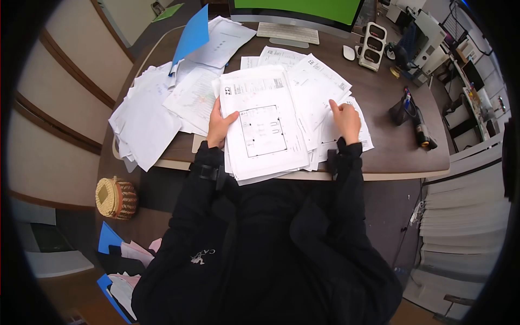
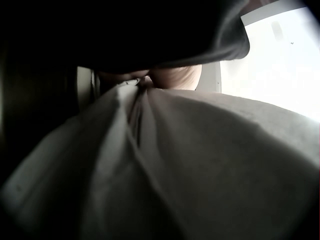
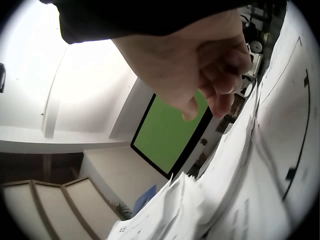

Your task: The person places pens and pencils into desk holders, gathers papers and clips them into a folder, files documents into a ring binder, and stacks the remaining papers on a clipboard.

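Note:
My left hand (image 1: 219, 125) grips the left edge of a stack of printed sheets (image 1: 260, 157), thumb on top and the other fingers hidden beneath. A floor-plan drawing fills the top sheet, and the stack tilts over the desk's front edge. In the left wrist view, the shaded sheets (image 2: 215, 145) bulge close to the camera, with part of the hand (image 2: 177, 77) behind them. To the right of the stack, my right hand (image 1: 347, 122) hovers over more drawings (image 1: 360, 127) with nothing in it. Its fingers (image 3: 225, 82) are loosely curled and its thumb stands apart.
Loose papers (image 1: 146, 119) are piled at the left beside a raised blue folder (image 1: 192, 39). Behind lie a keyboard (image 1: 287, 33), a monitor (image 1: 303, 10) and a white mouse (image 1: 348, 52). A power strip (image 1: 373, 46) and a pen holder (image 1: 401, 112) stand right; a woven basket (image 1: 116, 199) sits lower left.

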The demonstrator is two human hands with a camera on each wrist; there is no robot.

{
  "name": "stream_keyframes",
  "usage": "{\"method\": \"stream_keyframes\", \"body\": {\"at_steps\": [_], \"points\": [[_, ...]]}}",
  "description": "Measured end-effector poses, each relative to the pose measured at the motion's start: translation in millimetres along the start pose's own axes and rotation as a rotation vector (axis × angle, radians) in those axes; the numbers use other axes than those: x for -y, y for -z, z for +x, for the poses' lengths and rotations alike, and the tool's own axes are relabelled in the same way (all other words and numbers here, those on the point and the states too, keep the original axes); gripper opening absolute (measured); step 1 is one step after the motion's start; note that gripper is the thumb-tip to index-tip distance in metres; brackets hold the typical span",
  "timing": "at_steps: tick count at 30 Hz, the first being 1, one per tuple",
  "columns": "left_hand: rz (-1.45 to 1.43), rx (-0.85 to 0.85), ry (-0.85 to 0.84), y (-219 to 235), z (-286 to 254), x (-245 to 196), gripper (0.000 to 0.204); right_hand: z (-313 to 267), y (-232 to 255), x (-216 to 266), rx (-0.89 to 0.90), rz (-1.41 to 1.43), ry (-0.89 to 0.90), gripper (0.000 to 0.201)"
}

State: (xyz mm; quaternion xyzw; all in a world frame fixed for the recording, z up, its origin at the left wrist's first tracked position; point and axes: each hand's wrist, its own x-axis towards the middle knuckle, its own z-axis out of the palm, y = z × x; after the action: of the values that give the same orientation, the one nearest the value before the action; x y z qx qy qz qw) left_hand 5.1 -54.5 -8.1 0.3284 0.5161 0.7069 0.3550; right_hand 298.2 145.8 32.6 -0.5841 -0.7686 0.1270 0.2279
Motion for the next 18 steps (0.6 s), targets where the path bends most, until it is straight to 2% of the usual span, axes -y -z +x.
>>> {"method": "stream_keyframes", "body": {"at_steps": [2,6,8,9,10,12,13,16,18], "points": [[-0.014,0.018,0.019,-2.2,0.5,-2.9,0.067,22.4,-3.5,-19.3,0.135,-0.104,-0.083,0.062],[-0.016,-0.007,0.007,-0.8,0.7,1.6,0.068,46.4,-18.6,-9.3,0.202,-0.114,-0.072,0.06],[-0.024,0.005,-0.002,0.2,1.7,4.4,0.068,51.7,-33.2,-5.7,0.246,0.1,0.001,0.051],[-0.004,-0.008,-0.014,-0.5,1.6,5.3,0.069,49.5,-41.3,-5.2,0.176,0.181,-0.014,0.04],[0.014,-0.021,-0.025,0.3,1.9,5.4,0.069,49.9,-47.7,-4.8,0.177,0.186,-0.013,0.04],[0.033,-0.025,-0.013,0.2,0.7,-0.4,0.07,47.2,-52.5,-4.6,0.03,0.251,-0.024,0.038],[0.047,-0.024,0.001,-2.1,-0.6,-1.3,0.07,46.2,-53.0,-7.3,0.03,0.247,-0.032,0.038],[-0.015,0.002,0.042,-1.2,0.5,-1.0,0.071,46.6,-48.1,-1.1,-0.026,0.254,-0.032,0.048],[-0.002,-0.011,0.02,0.2,1.2,3.7,0.071,50.7,-50.0,4.0,-0.119,0.13,-0.057,0.065]]}}
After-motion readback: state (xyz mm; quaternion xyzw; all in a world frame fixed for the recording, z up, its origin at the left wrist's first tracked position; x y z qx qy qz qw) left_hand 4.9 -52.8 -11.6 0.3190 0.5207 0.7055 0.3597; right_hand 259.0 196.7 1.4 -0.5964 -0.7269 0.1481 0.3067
